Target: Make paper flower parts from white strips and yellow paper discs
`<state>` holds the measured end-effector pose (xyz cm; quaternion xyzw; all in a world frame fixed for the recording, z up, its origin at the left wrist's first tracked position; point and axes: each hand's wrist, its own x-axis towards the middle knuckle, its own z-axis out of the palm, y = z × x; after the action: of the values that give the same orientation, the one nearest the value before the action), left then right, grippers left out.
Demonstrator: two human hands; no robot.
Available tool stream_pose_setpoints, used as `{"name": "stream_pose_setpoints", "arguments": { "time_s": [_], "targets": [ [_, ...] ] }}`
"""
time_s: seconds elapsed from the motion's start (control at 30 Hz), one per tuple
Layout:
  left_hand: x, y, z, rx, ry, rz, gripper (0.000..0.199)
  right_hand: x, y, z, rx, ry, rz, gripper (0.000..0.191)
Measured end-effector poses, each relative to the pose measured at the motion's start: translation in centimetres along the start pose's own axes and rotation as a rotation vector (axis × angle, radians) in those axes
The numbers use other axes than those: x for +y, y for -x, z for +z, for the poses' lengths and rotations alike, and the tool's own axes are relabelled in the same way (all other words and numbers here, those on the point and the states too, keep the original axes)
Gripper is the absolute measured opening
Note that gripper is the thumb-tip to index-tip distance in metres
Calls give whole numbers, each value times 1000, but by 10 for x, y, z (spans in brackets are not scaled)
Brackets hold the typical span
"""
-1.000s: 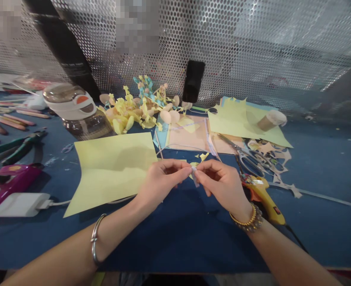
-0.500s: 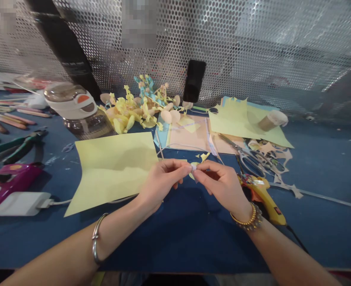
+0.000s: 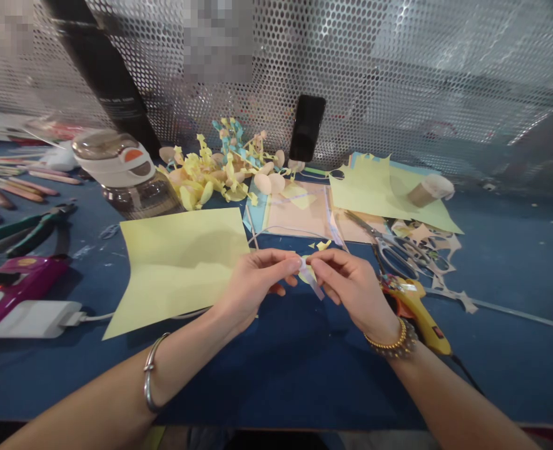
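A narrow pale lilac paper strip (image 3: 314, 287) is held in front of me, its upper end bent or curled at the fingertips and its tail hanging down to the right. My left hand (image 3: 262, 278) pinches that upper end between thumb and forefinger. Close against it, my right hand (image 3: 349, 284) has thumb and forefinger pressed together at the strip's other side; its exact hold is partly hidden. Just behind the strip shows a pale yellow round piece (image 3: 306, 275), mostly covered. A small yellow paper scrap (image 3: 324, 245) lies beyond the fingertips.
Yellow paper (image 3: 177, 269) lies left, before a jar (image 3: 140, 194). Paper flowers (image 3: 211, 172) and a phone (image 3: 307, 128) stand behind. At right are scissors (image 3: 393, 250), a yellow glue gun (image 3: 420, 312) and paper offcuts (image 3: 433, 240). Pliers (image 3: 37, 228) and a purple power strip (image 3: 37, 287) sit left.
The strip's tail now shows hanging below the fingertips, where little of it was visible before. My right fingers have shifted slightly right, opening a small gap between the hands.
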<state>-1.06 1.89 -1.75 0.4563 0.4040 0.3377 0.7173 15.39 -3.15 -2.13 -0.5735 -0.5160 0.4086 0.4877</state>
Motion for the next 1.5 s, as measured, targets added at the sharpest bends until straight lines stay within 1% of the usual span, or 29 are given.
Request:
{"name": "stream_pose_setpoints", "arguments": {
  "time_s": [0.07,0.53,0.7,0.93,1.07,1.23,1.37,1.5],
  "targets": [
    [0,0,0,-3,12,-6,15,2,-1,0,-3,4,5,17],
    [-2,2,3,16,-27,88,13,0,0,2,-32,37,-62,14],
    [-3,2,3,25,-40,112,14,1,1,1,-50,37,-42,12],
    [-3,1,4,28,-23,98,10,-1,1,1,-32,53,-88,9],
    [-4,1,3,-13,-42,101,11,-1,2,2,12,60,-67,11],
    [-5,2,2,-46,-101,167,14,-2,2,3,40,16,-29,11],
    [-5,3,3,-24,-157,222,16,-4,2,4,23,22,-33,11],
    [-4,2,3,-1,-151,205,16,-5,2,4,18,32,-33,11]
  ]
}}
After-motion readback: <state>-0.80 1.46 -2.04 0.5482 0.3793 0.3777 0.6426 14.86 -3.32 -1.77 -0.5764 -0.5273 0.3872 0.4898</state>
